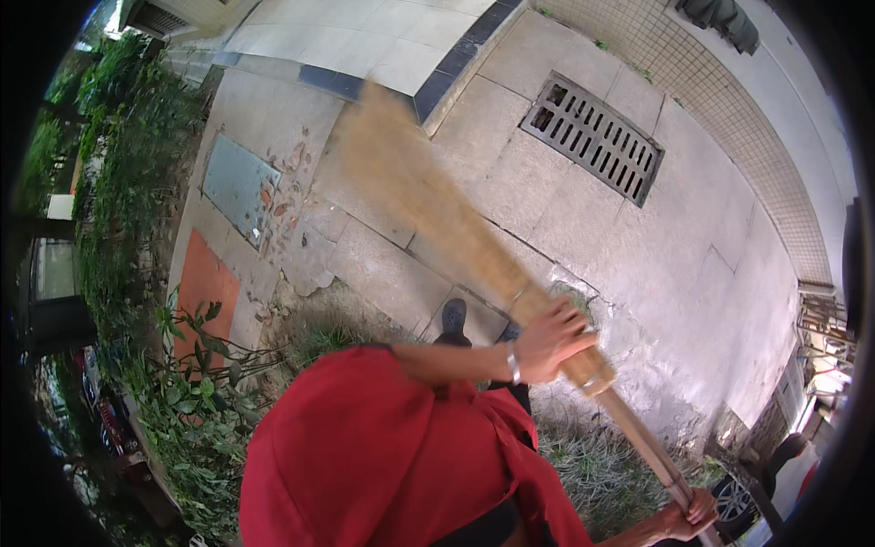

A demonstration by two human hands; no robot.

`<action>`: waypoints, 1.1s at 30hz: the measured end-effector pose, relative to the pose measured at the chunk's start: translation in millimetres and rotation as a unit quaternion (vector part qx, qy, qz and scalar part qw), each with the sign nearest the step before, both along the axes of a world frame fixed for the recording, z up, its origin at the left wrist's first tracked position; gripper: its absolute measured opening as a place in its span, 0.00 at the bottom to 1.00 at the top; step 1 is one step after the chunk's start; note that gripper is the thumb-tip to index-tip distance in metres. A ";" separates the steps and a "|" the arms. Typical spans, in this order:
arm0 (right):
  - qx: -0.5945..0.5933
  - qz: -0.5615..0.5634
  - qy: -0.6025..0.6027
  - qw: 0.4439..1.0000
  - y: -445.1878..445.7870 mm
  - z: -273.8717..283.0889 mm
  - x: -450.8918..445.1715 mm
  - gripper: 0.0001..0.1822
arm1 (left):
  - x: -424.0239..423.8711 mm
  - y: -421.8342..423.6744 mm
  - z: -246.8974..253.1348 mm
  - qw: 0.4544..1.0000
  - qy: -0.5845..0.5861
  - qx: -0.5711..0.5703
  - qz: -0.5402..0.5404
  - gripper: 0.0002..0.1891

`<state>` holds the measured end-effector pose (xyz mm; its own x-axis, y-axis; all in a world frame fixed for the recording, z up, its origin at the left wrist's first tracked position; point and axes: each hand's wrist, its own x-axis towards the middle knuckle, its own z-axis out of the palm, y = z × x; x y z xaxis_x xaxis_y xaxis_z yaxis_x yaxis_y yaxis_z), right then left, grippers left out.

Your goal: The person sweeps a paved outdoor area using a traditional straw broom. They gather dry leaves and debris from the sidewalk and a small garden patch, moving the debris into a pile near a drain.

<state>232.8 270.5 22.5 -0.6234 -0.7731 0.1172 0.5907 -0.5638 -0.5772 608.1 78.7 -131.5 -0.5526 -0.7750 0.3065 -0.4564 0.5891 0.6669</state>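
A long straw broom (472, 239) slants across the view, its bristles up to the left and its wooden handle (646, 431) down to the right. My left hand (555, 340), with a bracelet at the wrist, grips the bound neck of the broom. Farther down, my right hand (689, 518) is closed around the handle near the bottom right. The bristle end (383, 143) is blurred and appears lifted over the paving, though its exact height is unclear. Dry leaves (284, 191) lie scattered on the ground left of the bristles.
A slotted drain grate (593, 137) is set in the concrete paving (690, 273). Dark-edged tiled step (437, 82) rises ahead. Left are a grey-green cover plate (240, 188), an orange panel (205, 294) and shrubs (184, 403). Grass (601, 472) and a vehicle wheel (735, 502) lie right.
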 end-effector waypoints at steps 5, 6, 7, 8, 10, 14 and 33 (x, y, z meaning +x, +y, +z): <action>0.009 -0.167 0.128 0.978 -49.8 32.1 71.1 0.19 | -68.0 -118.3 43.2 0.976 0.039 -0.094 -0.194 0.40; -0.026 -0.127 0.168 0.977 -66.5 16.0 76.7 0.17 | -87.1 -138.1 39.0 0.965 0.034 -0.073 -0.251 0.33; -0.027 -0.109 0.188 0.976 -89.7 1.5 81.6 0.17 | -105.7 -158.6 33.3 0.950 0.029 -0.053 -0.305 0.26; -0.029 -0.078 0.203 0.976 -127.2 -15.9 87.6 0.16 | -117.3 -185.4 9.8 0.956 -0.025 -0.036 -0.291 0.18; -0.029 -0.032 0.298 0.954 -176.9 -53.1 79.1 0.15 | -134.4 -199.6 -52.5 0.968 -0.069 -0.018 -0.242 0.12; 0.088 0.046 0.120 0.988 -235.8 -62.6 27.1 0.16 | -133.5 -143.2 -115.4 0.988 -0.057 0.111 -0.090 0.13; -0.050 -0.111 0.044 0.992 -366.8 7.9 -71.3 0.19 | -180.1 -498.3 -32.3 0.986 -0.053 -0.107 -0.119 0.05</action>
